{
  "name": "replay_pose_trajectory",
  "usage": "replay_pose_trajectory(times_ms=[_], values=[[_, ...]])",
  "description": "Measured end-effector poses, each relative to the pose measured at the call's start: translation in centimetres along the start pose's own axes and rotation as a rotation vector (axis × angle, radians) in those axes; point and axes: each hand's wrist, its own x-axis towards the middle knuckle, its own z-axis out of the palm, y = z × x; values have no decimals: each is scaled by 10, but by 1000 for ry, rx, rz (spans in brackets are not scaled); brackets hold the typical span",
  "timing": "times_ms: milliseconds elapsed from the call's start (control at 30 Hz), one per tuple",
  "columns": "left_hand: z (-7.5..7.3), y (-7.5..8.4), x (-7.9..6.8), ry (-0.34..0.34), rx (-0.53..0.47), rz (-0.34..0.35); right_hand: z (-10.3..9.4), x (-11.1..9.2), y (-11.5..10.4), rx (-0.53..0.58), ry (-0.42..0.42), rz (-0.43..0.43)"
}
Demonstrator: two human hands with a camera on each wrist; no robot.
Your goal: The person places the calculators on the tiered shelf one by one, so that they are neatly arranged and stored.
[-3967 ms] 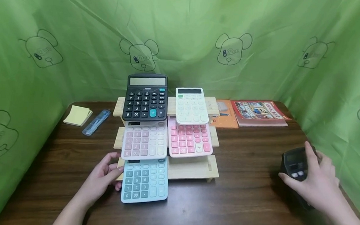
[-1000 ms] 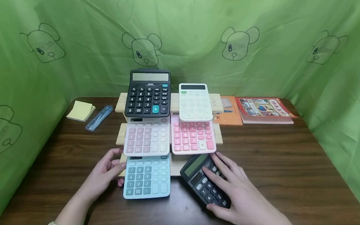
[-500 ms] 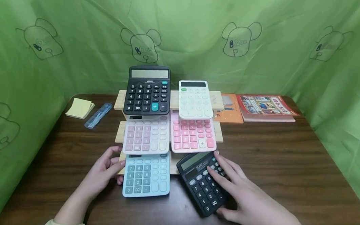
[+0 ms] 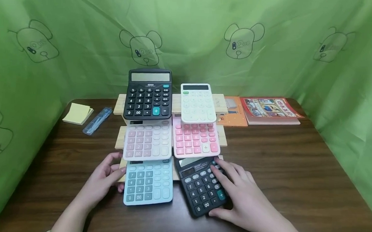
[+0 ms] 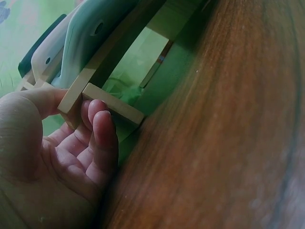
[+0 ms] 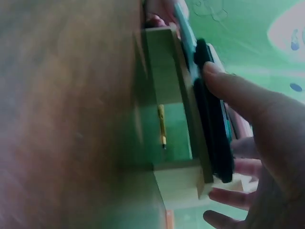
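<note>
A tiered wooden rack (image 4: 122,105) carries several calculators. My left hand (image 4: 102,178) grips the left end of its lowest board, thumb above and fingers curled beneath, as the left wrist view shows (image 5: 66,157). My right hand (image 4: 244,199) holds a black calculator (image 4: 201,188) by its edges; it leans, slightly askew, on the lowest tier beside a light blue calculator (image 4: 148,186). On the middle tier are a pale lilac calculator (image 4: 148,142) and a pink one (image 4: 197,143). Another black calculator (image 4: 148,96) and a white one (image 4: 198,104) stand on top.
Yellow sticky notes (image 4: 77,113) and a blue translucent case-like item (image 4: 97,121) lie at the left back of the wooden table (image 4: 275,162). Behind the rack's right side are an orange booklet (image 4: 236,117) and a red illustrated book (image 4: 270,108). Green fabric (image 4: 190,32) encloses the table.
My right hand has brought the black calculator from the table's right side to the lowest tier, recently turning it more upright and shifting it left. My left hand keeps its grip on the rack.
</note>
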Motion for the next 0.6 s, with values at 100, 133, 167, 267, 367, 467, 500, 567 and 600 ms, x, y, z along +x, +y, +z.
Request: replay_pose_trajectory(times_ms=[100,133,167,267,367,467,500,567,600], values=[[-1,0,0,-4,6,-3,4,1,-4,-16,23,-20],[-1,0,0,-1,4,-7,4,2,-5,-20,27,-25],[-1,1,1,5,2,-11,5,2,-6,-25,33,-28],[-1,1,2,2,7,4,6,3,-8,-49,35,-17],[0,2,2,-7,7,5,7,5,-10,-66,35,4],[0,1,0,-15,0,1,10,7,-13,-71,46,20],[0,1,0,-13,-1,0,10,8,-14,-74,51,26],[0,1,-1,-7,-2,0,11,10,-16,-81,64,35],[0,1,-2,-5,-3,0,12,11,-17,-87,71,40]])
